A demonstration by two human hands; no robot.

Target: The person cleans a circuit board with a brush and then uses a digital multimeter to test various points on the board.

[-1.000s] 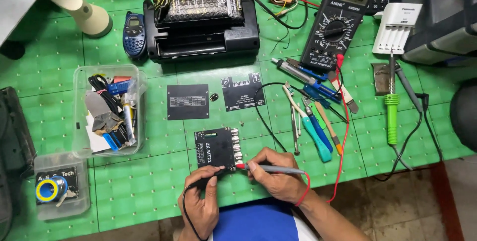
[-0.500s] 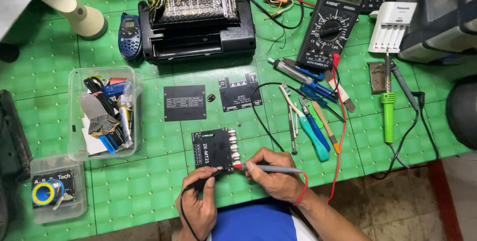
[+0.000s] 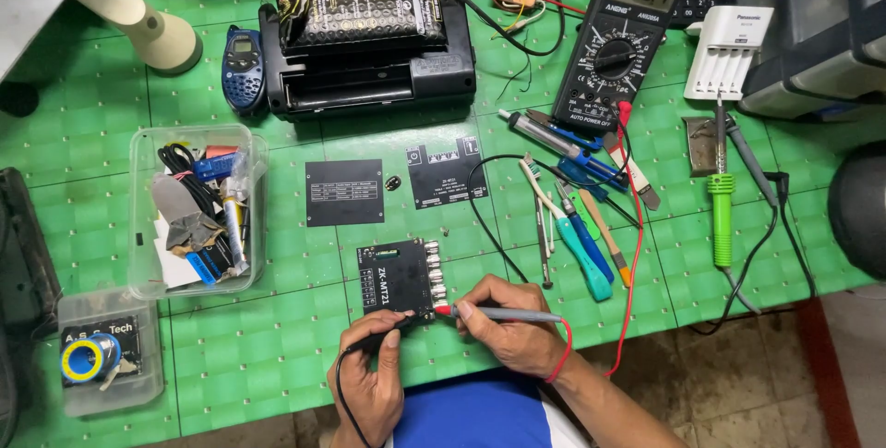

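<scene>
Probes barely shifted; my left hand point(image 3: 371, 383) pinches black probe point(image 3: 374, 337), right hand point(image 3: 512, 328) red probe point(image 3: 498, 314) (tips steady) on circuit board point(image 3: 397, 277).

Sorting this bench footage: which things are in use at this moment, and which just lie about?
In use: left hand on black probe; right hand on red-tipped probe; small black circuit board; black multimeter.

Lying about: green-handled soldering iron, blue screwdrivers, clear plastic parts tub, blue handset.

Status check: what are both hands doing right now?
Left hand holds black probe, right hand red probe. Both tips on black circuit board. Nothing blocking.
</scene>
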